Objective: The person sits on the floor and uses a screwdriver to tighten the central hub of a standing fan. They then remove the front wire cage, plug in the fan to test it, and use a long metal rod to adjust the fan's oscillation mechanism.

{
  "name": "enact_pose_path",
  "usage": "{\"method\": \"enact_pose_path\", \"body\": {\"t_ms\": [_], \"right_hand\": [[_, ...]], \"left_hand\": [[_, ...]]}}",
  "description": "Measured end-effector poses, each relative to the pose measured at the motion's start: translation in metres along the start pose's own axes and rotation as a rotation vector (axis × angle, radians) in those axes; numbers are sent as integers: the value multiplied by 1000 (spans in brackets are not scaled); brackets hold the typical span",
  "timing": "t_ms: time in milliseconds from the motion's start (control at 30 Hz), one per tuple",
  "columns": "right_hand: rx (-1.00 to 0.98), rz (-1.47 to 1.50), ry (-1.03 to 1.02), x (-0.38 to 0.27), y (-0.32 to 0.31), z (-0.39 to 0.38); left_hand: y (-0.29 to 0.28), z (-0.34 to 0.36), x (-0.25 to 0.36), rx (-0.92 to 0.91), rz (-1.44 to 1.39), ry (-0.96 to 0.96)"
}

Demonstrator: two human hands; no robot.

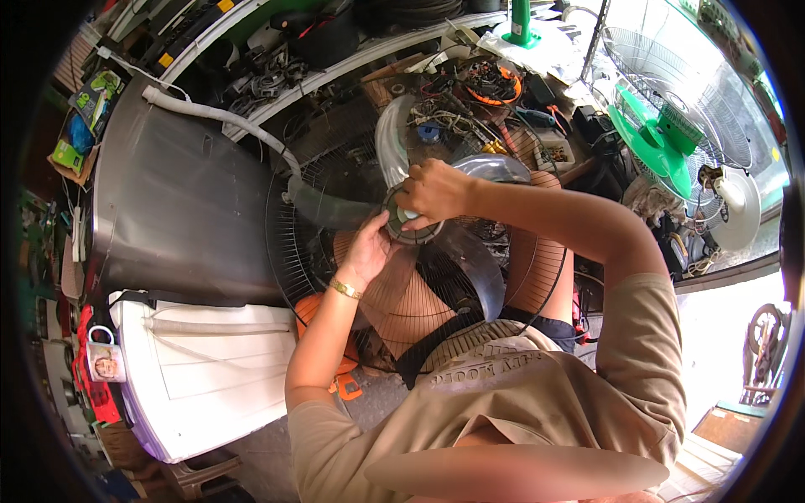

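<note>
A fan with clear blades (474,272) rests over my lap, inside a dark wire guard (281,251). Its round greenish hub (417,237) lies between my hands. My left hand (369,254), with a gold-coloured band on the wrist, is closed on the left edge of the hub, thumb on top. From above, my right hand (436,191) is curled with its fingers pinched at the hub's centre. A small pale piece (407,215) shows under those fingers; most of it is hidden.
A large dark panel (184,193) stands at left, above a white box-like appliance (218,352) with a mug (105,360) beside it. Tools and wires crowd the workbench ahead. Green fan blades (650,138) and wire guards are at right. An orange object (314,314) sits beside my leg.
</note>
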State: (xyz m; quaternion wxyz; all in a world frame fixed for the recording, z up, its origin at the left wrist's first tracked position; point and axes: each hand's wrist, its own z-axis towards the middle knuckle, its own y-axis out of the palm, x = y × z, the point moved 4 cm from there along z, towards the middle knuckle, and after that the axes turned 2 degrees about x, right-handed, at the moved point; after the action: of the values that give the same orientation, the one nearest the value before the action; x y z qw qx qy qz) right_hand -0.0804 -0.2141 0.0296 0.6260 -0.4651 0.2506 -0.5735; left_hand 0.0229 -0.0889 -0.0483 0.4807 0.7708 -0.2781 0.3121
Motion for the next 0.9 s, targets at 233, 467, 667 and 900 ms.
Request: {"method": "enact_pose_path", "body": {"t_ms": [233, 467, 667, 900], "right_hand": [[48, 71, -173, 3, 0, 16], [39, 66, 96, -7, 10, 5], [129, 218, 317, -15, -26, -25], [599, 448, 1188, 129, -63, -157]], "left_hand": [[-6, 6, 9, -24, 20, -64], [-7, 5, 10, 35, 130, -6], [-16, 0, 8, 19, 120, 38], [-12, 5, 17, 1, 72, -5]]}}
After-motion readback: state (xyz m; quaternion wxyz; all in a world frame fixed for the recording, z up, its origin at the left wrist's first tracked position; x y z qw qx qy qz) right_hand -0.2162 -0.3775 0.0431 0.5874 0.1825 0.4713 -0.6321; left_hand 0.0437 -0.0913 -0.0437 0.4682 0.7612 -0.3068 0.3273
